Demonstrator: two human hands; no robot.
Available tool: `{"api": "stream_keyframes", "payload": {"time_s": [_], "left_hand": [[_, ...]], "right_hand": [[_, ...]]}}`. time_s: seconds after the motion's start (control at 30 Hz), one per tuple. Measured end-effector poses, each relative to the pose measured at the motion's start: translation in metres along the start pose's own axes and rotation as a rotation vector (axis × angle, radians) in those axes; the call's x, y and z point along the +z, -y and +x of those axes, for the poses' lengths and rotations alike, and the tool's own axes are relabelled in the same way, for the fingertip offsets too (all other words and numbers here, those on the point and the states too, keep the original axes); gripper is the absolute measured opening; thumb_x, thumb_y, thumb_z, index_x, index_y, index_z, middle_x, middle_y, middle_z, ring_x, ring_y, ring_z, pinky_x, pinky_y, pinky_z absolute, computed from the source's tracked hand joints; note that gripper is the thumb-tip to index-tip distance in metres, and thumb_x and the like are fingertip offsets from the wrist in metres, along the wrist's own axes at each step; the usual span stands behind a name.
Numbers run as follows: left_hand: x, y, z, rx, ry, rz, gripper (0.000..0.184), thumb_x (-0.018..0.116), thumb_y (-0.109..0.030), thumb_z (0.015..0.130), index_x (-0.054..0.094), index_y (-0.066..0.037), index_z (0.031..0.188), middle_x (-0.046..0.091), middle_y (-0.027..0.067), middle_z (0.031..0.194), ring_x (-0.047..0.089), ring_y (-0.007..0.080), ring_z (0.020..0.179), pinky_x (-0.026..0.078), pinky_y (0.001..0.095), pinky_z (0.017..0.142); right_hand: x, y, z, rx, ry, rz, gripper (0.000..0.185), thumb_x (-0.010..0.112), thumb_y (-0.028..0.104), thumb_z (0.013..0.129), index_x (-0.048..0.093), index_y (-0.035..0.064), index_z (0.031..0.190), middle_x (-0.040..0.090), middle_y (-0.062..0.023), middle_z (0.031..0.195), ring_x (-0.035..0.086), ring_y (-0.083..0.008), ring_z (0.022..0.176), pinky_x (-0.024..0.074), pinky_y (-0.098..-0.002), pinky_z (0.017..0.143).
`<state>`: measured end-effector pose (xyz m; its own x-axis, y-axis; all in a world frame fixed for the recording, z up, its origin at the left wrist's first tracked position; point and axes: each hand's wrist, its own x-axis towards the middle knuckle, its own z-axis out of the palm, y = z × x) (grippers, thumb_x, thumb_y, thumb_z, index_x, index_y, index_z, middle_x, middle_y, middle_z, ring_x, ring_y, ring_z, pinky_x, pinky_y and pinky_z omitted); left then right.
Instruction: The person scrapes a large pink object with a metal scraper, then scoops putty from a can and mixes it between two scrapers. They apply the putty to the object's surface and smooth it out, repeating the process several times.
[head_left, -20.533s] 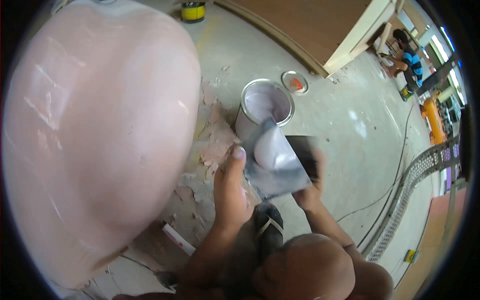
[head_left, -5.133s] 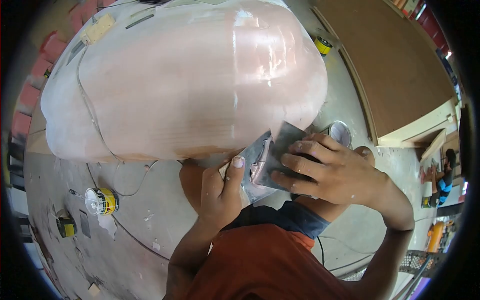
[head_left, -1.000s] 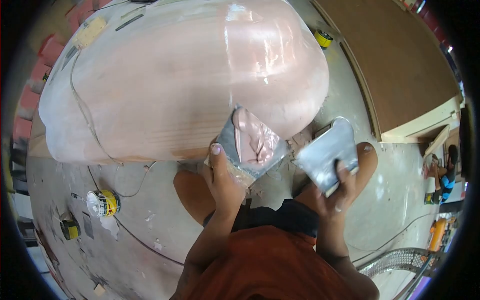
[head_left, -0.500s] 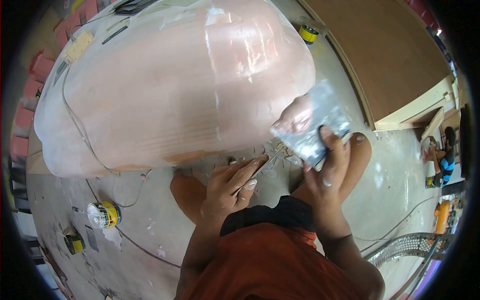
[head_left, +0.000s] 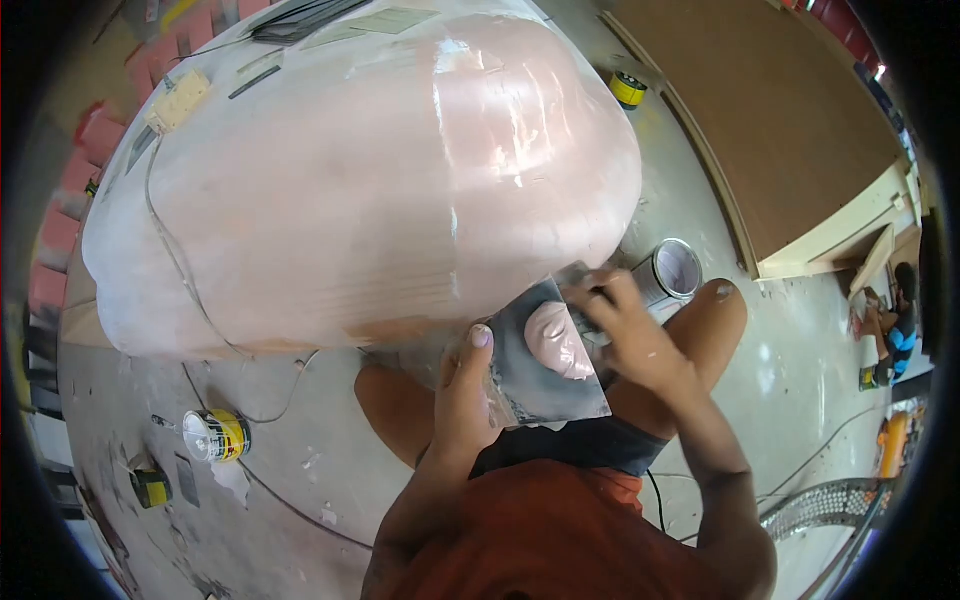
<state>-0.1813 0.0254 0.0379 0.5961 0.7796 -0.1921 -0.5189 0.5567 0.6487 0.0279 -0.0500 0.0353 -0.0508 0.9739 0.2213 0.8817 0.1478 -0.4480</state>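
A square grey plate [head_left: 520, 382] with a thick mound of glossy pink putty [head_left: 558, 340] on it is in my left hand [head_left: 466, 388], thumb along its edge. At the plate's right edge my right hand [head_left: 630, 335] is closed around a thin grey spreader [head_left: 572, 276], smeared by motion and partly hidden. Just in front is a large rounded form [head_left: 330, 200] coated in smooth pale pink, with a shiny patch at its right end. An open metal tin [head_left: 677, 270] stands beyond my right knee.
Flat sheets [head_left: 300, 20] and a cream socket box [head_left: 180, 100] with a cable lie on the form. A yellow-labelled tub [head_left: 217, 436] stands on the floor at left, another [head_left: 628, 90] behind. A brown wooden panel [head_left: 770, 130] fills the right. A person [head_left: 890, 325] sits far right.
The putty-bearing plate has passed from my right hand to my left, lower and nearer my lap. My right hand now has the spreader beside it. The tin has come into view.
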Motion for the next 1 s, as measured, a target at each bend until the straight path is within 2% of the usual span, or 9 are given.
{"api": "stream_keyframes", "payload": {"time_s": [0.07,0.17,0.23,0.4,0.53,0.6,0.73,0.87,1.0], "left_hand": [[0.009,-0.004,0.003,0.055,-0.142,-0.008,0.042,0.053,-0.034,0.096,0.058,0.004,0.112,0.063,0.0101,0.104,0.062,0.0158,0.091,0.052,0.0314,0.080],[0.002,-0.005,0.009,0.054,-0.200,0.119,0.039,0.053,-0.034,0.096,0.061,0.004,0.105,0.064,0.0072,0.091,0.061,0.0122,0.082,0.050,0.0265,0.075],[0.000,-0.004,0.007,0.092,-0.233,0.284,0.038,0.053,-0.033,0.097,0.062,0.004,0.103,0.064,0.0066,0.090,0.058,0.0117,0.081,0.048,0.0265,0.074],[-0.008,0.006,0.005,0.158,-0.263,0.480,0.038,0.051,-0.032,0.097,0.063,0.004,0.099,0.063,0.0059,0.089,0.053,0.0119,0.078,0.045,0.0275,0.073],[-0.002,-0.002,0.002,0.205,-0.311,0.617,0.039,0.050,-0.032,0.098,0.064,0.005,0.101,0.065,0.0078,0.088,0.054,0.0139,0.081,0.045,0.0288,0.076],[-0.002,-0.006,0.000,0.189,-0.345,0.658,0.039,0.050,-0.032,0.098,0.064,0.005,0.102,0.065,0.0085,0.088,0.055,0.0143,0.081,0.045,0.0289,0.076],[0.001,-0.016,-0.003,0.278,-0.294,0.761,0.037,0.051,-0.030,0.097,0.064,0.005,0.096,0.065,0.0084,0.084,0.055,0.0141,0.077,0.045,0.0296,0.071],[0.000,-0.026,-0.007,0.293,-0.294,0.784,0.038,0.062,-0.030,0.091,0.066,0.008,0.087,0.065,0.0198,0.083,0.060,0.0246,0.079,0.046,0.0353,0.072],[-0.001,-0.031,-0.003,0.313,-0.332,0.778,0.037,0.061,-0.029,0.091,0.066,0.007,0.084,0.065,0.0173,0.077,0.060,0.0251,0.074,0.046,0.0375,0.069]], "right_hand": [[-0.041,0.015,0.000,0.022,-0.069,-0.001,0.066,0.060,-0.007,0.067,0.051,0.0095,0.130,0.046,-0.0165,0.118,0.046,-0.0332,0.112,0.0383,-0.0417,0.100],[-0.080,0.034,0.006,-0.384,-0.151,-0.228,0.050,0.060,0.006,0.074,0.056,0.0132,0.123,0.051,-0.0108,0.114,0.050,-0.0271,0.110,0.0399,-0.0382,0.099],[-0.082,0.048,0.016,-0.665,0.119,-0.565,0.032,0.056,0.018,0.079,0.062,0.0162,0.111,0.055,-0.0038,0.109,0.053,-0.0217,0.107,0.0421,-0.0359,0.096],[-0.099,0.060,0.024,-0.616,0.053,-0.646,0.023,0.054,0.022,0.080,0.062,0.0175,0.101,0.054,0.0010,0.112,0.051,-0.0201,0.110,0.0419,-0.0345,0.098],[-0.095,0.052,0.033,-0.643,0.342,-0.669,0.028,0.054,0.020,0.080,0.060,0.0186,0.107,0.054,0.0006,0.117,0.050,-0.0209,0.112,0.0419,-0.0360,0.098],[-0.094,0.061,0.036,-0.601,0.105,-0.602,0.027,0.053,0.018,0.081,0.060,0.0174,0.107,0.053,0.0001,0.116,0.050,-0.0212,0.112,0.0428,-0.0363,0.097],[-0.090,0.056,0.035,-0.597,0.250,-0.648,0.029,0.056,0.021,0.079,0.060,0.0169,0.107,0.054,-0.0012,0.116,0.051,-0.0220,0.112,0.0439,-0.0378,0.096],[-0.069,0.056,0.039,-0.628,0.125,-0.585,0.027,0.057,0.020,0.079,0.060,0.0158,0.105,0.055,-0.0020,0.114,0.051,-0.0233,0.110,0.0439,-0.0380,0.095],[-0.082,0.071,0.041,-0.577,0.044,-0.598,0.031,0.056,0.019,0.078,0.060,0.0182,0.109,0.054,-0.0012,0.118,0.050,-0.0228,0.112,0.0442,-0.0379,0.093]]}}
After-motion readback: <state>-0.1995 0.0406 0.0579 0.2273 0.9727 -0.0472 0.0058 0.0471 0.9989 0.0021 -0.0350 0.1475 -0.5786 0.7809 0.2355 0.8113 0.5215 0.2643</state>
